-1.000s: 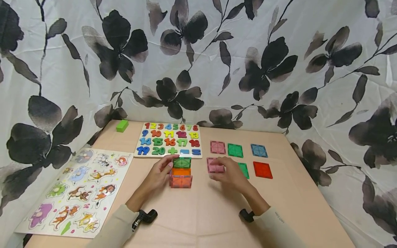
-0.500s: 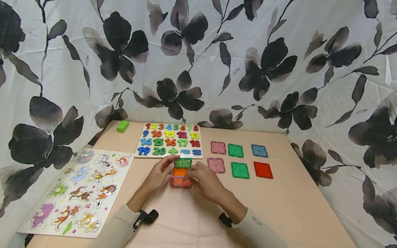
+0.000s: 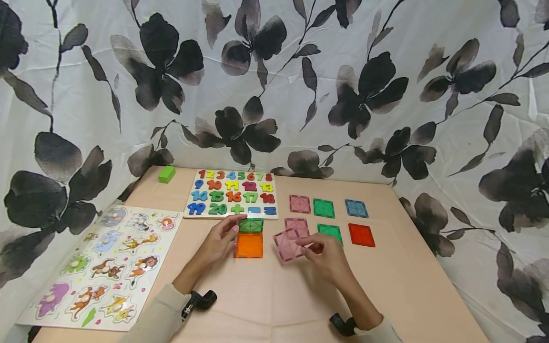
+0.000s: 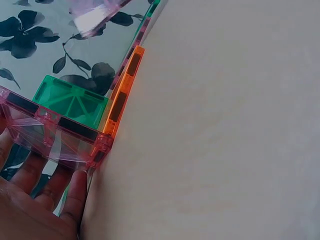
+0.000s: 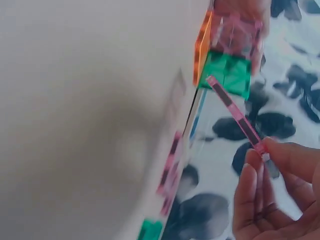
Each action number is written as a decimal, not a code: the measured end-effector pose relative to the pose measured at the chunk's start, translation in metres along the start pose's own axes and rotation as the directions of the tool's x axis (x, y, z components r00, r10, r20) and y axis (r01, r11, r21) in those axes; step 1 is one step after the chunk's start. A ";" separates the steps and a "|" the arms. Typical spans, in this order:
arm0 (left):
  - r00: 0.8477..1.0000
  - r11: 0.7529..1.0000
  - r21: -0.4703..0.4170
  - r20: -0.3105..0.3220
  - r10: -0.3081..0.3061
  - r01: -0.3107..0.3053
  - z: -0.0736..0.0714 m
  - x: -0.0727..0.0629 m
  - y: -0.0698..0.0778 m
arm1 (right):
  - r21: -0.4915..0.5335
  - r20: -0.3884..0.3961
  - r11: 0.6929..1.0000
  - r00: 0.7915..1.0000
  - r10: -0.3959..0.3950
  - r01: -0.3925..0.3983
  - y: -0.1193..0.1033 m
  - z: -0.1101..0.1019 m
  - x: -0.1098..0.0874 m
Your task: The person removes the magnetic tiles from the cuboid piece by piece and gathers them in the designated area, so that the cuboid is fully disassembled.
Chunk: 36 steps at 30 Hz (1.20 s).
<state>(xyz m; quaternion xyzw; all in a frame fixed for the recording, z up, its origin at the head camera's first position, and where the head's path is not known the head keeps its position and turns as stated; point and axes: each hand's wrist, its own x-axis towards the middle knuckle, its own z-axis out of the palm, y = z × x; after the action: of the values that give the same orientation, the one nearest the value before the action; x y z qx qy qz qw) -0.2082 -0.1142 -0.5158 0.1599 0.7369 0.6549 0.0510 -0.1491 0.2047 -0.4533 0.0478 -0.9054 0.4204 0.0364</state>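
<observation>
An orange magnetic tile (image 3: 249, 245) lies flat on the table. A green tile (image 3: 250, 225) stands upright along its far edge, and a clear pink tile (image 4: 50, 131) stands along its left edge. My left hand (image 3: 219, 240) touches that pink tile from outside, its fairly straight fingers spread along the outer face in the left wrist view. To the right of this corner, my right hand (image 3: 328, 257) pinches another pink tile (image 3: 288, 245) between thumb and fingers, tilted and raised off the table. In the right wrist view the held tile (image 5: 237, 115) appears edge-on.
Pink tiles (image 3: 299, 204), green tiles (image 3: 323, 208), a blue tile (image 3: 356, 208) and a red tile (image 3: 361, 235) lie flat at the right. Behind stands a number puzzle board (image 3: 231, 193); an animal puzzle board (image 3: 98, 271) lies left. A green block (image 3: 166, 174) sits far left.
My right hand moved from the flat pink tile to the one in front of the orange tile, gripped it, and lifted it away to the right. My left hand stayed put.
</observation>
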 end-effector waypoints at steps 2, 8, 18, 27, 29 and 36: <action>1.000 1.000 -0.004 0.001 -0.002 0.002 0.000 0.000 0.000 | 0.038 -0.003 0.996 0.997 0.079 -0.079 0.011 -0.010 -0.004; 1.000 1.000 -0.006 0.001 -0.008 0.008 0.001 0.000 0.000 | 0.105 0.006 0.968 0.974 0.227 -0.226 0.033 -0.024 -0.015; 1.000 1.000 0.003 0.007 -0.014 0.014 0.000 0.000 -0.002 | -0.118 0.074 0.972 0.974 0.212 -0.203 0.037 -0.026 -0.016; 1.000 1.000 0.012 -0.010 0.010 -0.010 0.002 0.000 -0.001 | -0.126 0.074 0.992 0.997 0.009 0.000 0.015 0.001 0.010; 0.999 0.999 0.025 -0.024 0.022 -0.021 0.003 0.000 -0.002 | -0.140 0.086 0.988 0.995 -0.047 0.058 0.004 0.011 0.018; 0.992 0.998 0.035 -0.110 0.057 -0.054 0.006 -0.002 -0.001 | -0.229 0.198 0.916 0.937 -0.288 0.329 -0.035 0.045 0.056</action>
<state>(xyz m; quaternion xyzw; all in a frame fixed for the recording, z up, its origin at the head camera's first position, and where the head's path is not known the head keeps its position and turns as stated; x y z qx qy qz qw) -0.2052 -0.1093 -0.5176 0.1446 0.7441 0.6522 -0.0108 -0.2019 0.1452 -0.4500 0.2188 -0.9333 0.2825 0.0356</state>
